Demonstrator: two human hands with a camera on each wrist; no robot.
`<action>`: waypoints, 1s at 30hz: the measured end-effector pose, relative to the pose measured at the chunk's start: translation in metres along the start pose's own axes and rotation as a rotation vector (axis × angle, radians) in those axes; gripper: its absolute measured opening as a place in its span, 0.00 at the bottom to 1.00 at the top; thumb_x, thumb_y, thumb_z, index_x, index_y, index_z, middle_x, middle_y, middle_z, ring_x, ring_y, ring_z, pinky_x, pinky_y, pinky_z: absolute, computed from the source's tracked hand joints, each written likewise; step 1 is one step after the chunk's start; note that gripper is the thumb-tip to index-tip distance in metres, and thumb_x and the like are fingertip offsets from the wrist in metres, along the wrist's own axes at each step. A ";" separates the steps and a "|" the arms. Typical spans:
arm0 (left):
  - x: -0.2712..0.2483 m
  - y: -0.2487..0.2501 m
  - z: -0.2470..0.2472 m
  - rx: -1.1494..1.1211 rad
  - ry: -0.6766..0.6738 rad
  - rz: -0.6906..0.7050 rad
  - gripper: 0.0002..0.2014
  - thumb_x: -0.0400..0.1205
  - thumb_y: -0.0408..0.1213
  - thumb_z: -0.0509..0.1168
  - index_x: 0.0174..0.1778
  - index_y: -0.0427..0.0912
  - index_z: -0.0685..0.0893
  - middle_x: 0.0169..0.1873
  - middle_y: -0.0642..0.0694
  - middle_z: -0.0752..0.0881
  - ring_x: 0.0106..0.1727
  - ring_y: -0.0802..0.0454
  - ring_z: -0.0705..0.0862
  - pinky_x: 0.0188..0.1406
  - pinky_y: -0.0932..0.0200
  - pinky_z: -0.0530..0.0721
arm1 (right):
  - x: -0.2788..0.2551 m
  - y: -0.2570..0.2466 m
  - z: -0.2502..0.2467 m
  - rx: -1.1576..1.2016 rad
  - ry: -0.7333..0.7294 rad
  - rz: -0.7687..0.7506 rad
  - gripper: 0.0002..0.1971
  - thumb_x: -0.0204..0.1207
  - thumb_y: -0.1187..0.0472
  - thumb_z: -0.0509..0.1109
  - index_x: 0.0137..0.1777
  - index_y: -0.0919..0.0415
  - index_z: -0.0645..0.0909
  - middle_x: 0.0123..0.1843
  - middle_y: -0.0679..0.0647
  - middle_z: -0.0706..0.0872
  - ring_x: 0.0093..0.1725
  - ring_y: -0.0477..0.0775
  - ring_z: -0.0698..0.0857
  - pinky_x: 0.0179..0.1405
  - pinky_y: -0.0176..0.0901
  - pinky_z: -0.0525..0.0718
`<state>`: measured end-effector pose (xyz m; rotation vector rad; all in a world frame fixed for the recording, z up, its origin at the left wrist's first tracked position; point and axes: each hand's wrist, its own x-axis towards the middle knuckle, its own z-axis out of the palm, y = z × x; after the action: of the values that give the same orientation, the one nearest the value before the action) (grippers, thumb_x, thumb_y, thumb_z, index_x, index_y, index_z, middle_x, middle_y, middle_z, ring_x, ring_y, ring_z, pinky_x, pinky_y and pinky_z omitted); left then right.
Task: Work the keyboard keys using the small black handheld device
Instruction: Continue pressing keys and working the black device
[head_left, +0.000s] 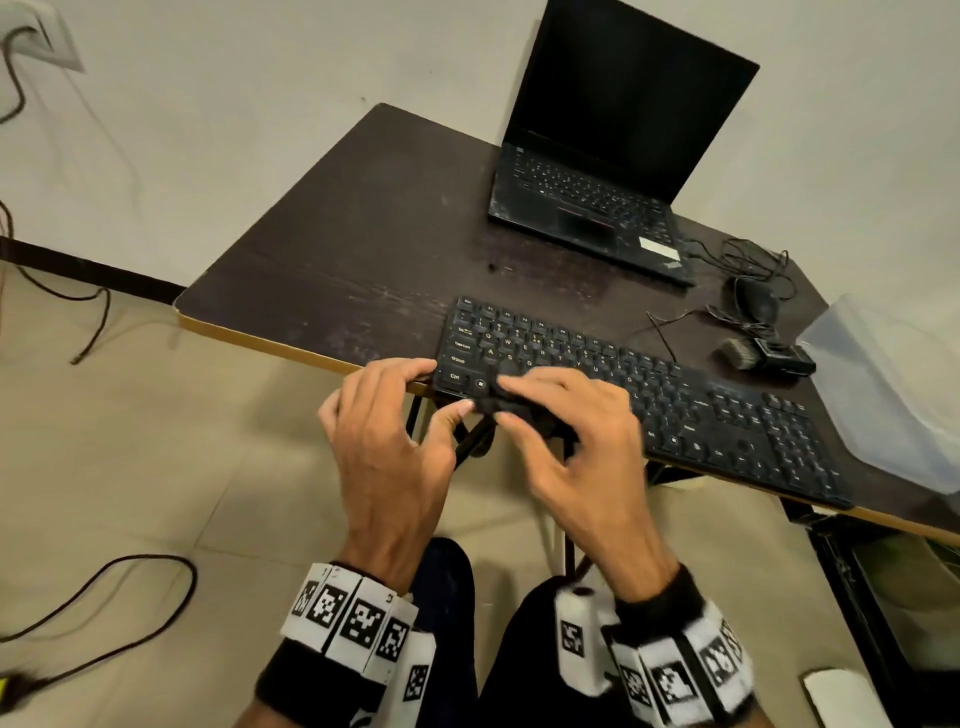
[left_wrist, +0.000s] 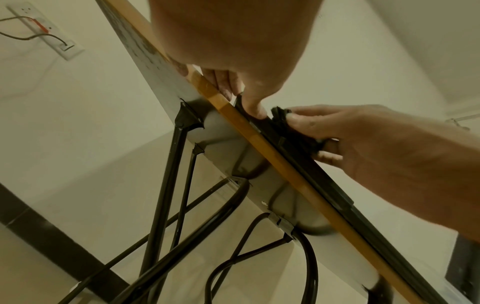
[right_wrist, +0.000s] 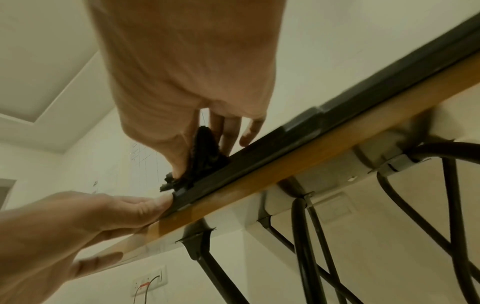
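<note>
Observed: the keyboard (head_left: 623, 395) lies along the near edge of the dark tabletop (head_left: 337, 249), running from centre frame toward the lower right of the head view. The right hand (head_left: 576, 441) holds the small black handheld device (right_wrist: 202, 156) in a narrow grip, thumb on one side and fingers on the other, with the device's lower end set down on the keyboard's bottom-left corner rows, near the Ctrl key. The device looks ragged or fibrous at its lower end; its exact form cannot be told. The left hand (head_left: 384, 431) braces the keyboard's left end, thumb tip against the corner of the case, remaining fingers curled at the tabletop edge.

Assessment: the step in hand appears to be passing the device over the lower-left keys.

Recommendations: keep the left thumb pressed against the corner so the keyboard does not slide off the near edge, which it sits close to. Work the device row by row toward the right of the frame, with light pressure. A firm pinch low on the device should give better control

Nearby, unused: laptop (head_left: 613, 156), mouse (head_left: 758, 301)
</note>
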<state>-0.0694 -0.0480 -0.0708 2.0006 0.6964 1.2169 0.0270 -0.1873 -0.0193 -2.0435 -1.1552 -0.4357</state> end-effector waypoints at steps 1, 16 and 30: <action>0.001 0.000 -0.001 -0.006 0.014 -0.020 0.21 0.76 0.49 0.79 0.63 0.45 0.87 0.61 0.54 0.87 0.65 0.50 0.83 0.65 0.45 0.73 | -0.002 0.004 -0.006 0.000 0.004 -0.015 0.09 0.79 0.57 0.83 0.58 0.50 0.96 0.58 0.41 0.93 0.60 0.40 0.89 0.69 0.53 0.78; 0.003 0.001 -0.003 0.004 0.020 -0.071 0.25 0.71 0.48 0.78 0.63 0.46 0.87 0.63 0.54 0.87 0.69 0.51 0.81 0.63 0.49 0.72 | 0.024 -0.006 0.006 -0.006 -0.023 -0.076 0.07 0.73 0.61 0.89 0.47 0.56 0.93 0.48 0.43 0.93 0.52 0.46 0.90 0.63 0.55 0.84; 0.003 0.011 -0.005 -0.021 0.040 -0.161 0.29 0.69 0.44 0.83 0.63 0.44 0.82 0.61 0.53 0.83 0.66 0.51 0.78 0.61 0.60 0.68 | 0.088 -0.022 0.030 0.001 -0.299 -0.024 0.05 0.72 0.58 0.87 0.43 0.51 0.93 0.44 0.43 0.92 0.46 0.45 0.90 0.51 0.53 0.89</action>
<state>-0.0713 -0.0510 -0.0590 1.8685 0.8439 1.1658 0.0539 -0.1061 0.0224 -2.1456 -1.3545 -0.1419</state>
